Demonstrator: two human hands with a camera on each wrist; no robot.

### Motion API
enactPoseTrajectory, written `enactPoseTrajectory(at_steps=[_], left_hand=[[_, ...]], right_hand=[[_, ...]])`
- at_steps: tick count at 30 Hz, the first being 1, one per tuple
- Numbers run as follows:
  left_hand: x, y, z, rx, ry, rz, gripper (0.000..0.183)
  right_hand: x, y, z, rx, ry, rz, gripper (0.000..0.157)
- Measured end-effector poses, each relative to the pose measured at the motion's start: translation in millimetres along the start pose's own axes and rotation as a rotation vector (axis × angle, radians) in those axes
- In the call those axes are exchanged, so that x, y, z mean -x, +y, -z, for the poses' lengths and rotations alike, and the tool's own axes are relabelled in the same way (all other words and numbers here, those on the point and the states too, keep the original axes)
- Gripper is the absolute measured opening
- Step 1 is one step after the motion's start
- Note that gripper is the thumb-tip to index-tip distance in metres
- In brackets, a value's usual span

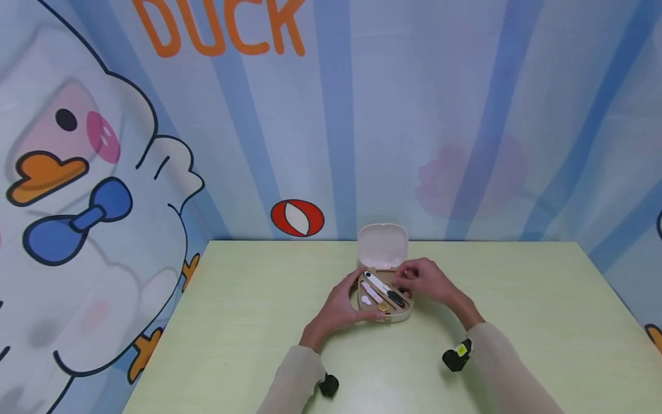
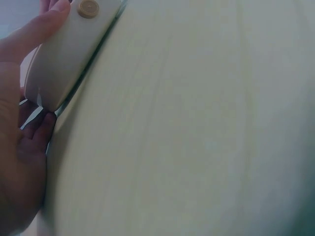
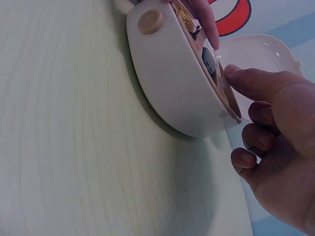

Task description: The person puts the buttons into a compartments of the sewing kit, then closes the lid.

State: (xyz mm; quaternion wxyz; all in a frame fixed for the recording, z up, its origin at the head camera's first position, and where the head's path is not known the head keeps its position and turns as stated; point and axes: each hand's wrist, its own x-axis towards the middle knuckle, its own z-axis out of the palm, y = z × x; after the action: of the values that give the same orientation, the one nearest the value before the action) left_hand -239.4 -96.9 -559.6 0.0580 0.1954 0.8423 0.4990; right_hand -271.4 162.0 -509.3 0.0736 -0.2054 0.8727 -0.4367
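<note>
A cream case [image 1: 400, 317] with a round tan button [image 3: 150, 21] rests on the table, its lid [image 1: 383, 246] raised at the back. My left hand [image 1: 338, 305] grips the case from the left, thumb along the front. In its tan insert lie a white-and-black slim tool [image 1: 380, 284], a pink slim tool [image 1: 370, 292] and a gold round piece [image 1: 383, 307]. My right hand [image 1: 426, 280] reaches over the insert's right side. There its thumb and a finger pinch a small pale piece [image 3: 224, 82], mostly hidden; its kind is unclear. The other fingers curl outside the case.
The pale wooden table [image 1: 248, 322] extends on both sides of the case. A blue striped backdrop [image 1: 383, 115] with duck drawings stands right behind the table's far edge. A dark camera is strapped at each sleeve.
</note>
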Motion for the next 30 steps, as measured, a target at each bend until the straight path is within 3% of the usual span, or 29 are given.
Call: enactPoseTrajectory(at_steps=[8, 14, 22, 30], left_hand=[[0.5, 2.1, 0.3, -0.017, -0.006, 0.006, 0.111], [0.9, 2.1, 0.1, -0.017, 0.000, 0.016, 0.111], [-1.1, 1.1, -1.1, -0.014, 0.004, 0.026, 0.112], [-1.5, -0.4, -2.3, 0.015, -0.007, 0.015, 0.112]], right_hand=[[-6.4, -0.7, -5.6, 0.019, 0.047, -0.029, 0.006], [-5.3, 0.1, -7.8, 0.038, 0.119, 0.009, 0.011], [5.5, 0.3, -0.2, 0.005, 0.261, 0.029, 0.033], [9.7, 5.7, 8.6, -0.010, 0.336, -0.039, 0.056]])
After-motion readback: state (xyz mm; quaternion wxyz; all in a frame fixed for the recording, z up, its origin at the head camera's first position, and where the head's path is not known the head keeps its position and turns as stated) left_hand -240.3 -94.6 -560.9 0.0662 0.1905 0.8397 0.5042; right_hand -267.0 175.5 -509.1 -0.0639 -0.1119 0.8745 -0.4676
